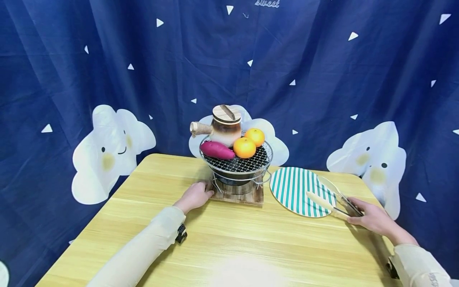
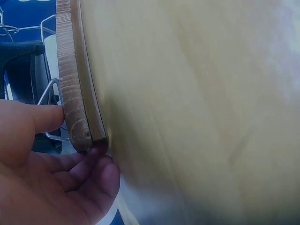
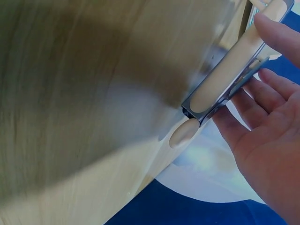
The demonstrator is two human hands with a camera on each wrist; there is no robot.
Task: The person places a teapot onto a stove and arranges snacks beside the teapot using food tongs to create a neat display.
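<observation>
My left hand [image 1: 195,196] pinches the near left corner of a wooden base board [image 1: 233,197]. In the left wrist view the thumb lies on one face of the board [image 2: 72,93] and curled fingers reach round its corner. On that board stands a small round grill [image 1: 251,165] with a wire mesh top. It bears a purple sweet potato [image 1: 216,150], two oranges [image 1: 244,148] and a lidded clay teapot [image 1: 225,133] with a wrapped side handle. My right hand [image 1: 376,218] holds metal tongs [image 3: 229,75] by the handles. Their pale tips are spread over a round striped mat [image 1: 292,191].
All of this is on a light wooden table [image 1: 229,235]. Its far edge meets a blue curtain [image 1: 201,52] printed with white clouds and triangles. The striped mat lies just right of the grill, near the table's right side.
</observation>
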